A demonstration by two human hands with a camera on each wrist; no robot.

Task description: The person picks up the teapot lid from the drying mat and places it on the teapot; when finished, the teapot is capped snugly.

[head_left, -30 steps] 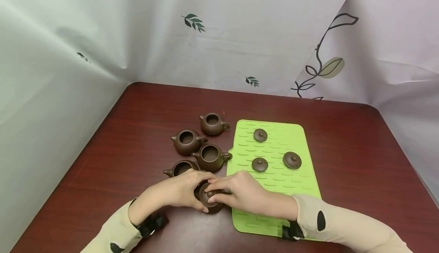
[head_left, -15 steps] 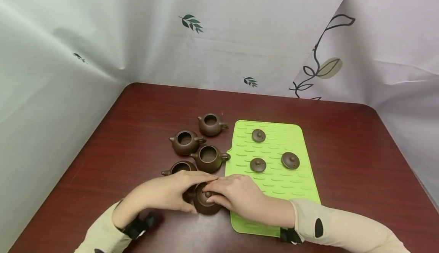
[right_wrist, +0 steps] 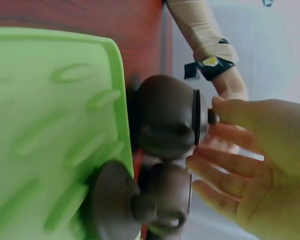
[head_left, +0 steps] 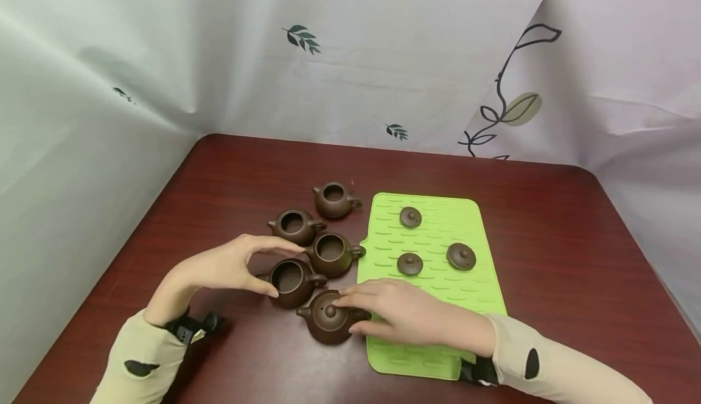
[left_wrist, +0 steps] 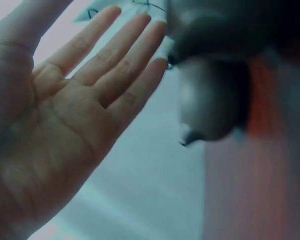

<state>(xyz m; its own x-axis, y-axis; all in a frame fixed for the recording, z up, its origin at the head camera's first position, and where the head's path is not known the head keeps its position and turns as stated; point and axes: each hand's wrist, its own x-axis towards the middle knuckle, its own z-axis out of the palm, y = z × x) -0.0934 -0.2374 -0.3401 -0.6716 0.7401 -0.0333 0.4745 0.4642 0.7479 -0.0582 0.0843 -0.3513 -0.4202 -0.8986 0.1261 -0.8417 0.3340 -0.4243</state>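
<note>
A brown clay teapot (head_left: 327,333) with its lid (head_left: 322,300) seated on top stands at the mat's left edge. My right hand (head_left: 402,311) is over its handle side, the fingertips right at the lid. In the right wrist view, the thumb is beside the knob (right_wrist: 213,116) and the other fingers are spread. My left hand (head_left: 227,264) reaches in from the left, thumb and forefinger apart around a lidless teapot (head_left: 296,302). Seen from the left wrist, its fingers (left_wrist: 122,82) are straight, with blurred teapots (left_wrist: 210,100) beyond them.
Three more lidless teapots stand behind: a near one (head_left: 334,267), a left one (head_left: 292,236) and the farthest (head_left: 333,208). On the green mat (head_left: 438,288) lie three lids: a back one (head_left: 410,217), a middle one (head_left: 409,264) and a right one (head_left: 461,257).
The left hand has left the lidded teapot and moved left and away to the lidless one. The right hand's fingers have loosened from the lid and drawn slightly right.
</note>
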